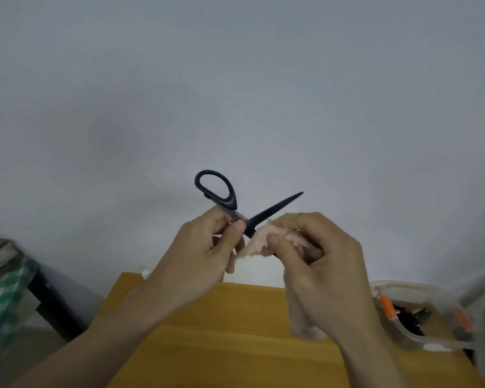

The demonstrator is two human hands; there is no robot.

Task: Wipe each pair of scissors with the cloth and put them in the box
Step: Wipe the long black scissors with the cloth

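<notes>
Scissors, stiff, light, sharp-tipped, are held above the bench, left hand pinching them near the pivot, right hand clamping the soft cloth around one blade; handle loops judged the safest hold.

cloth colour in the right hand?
Pale pink cloth, gripped by the right hand; head view.

scissors above table, box at rt

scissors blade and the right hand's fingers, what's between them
In the head view, the pink cloth sits between the scissors blade and the right hand, whose fingers pinch it.
</notes>
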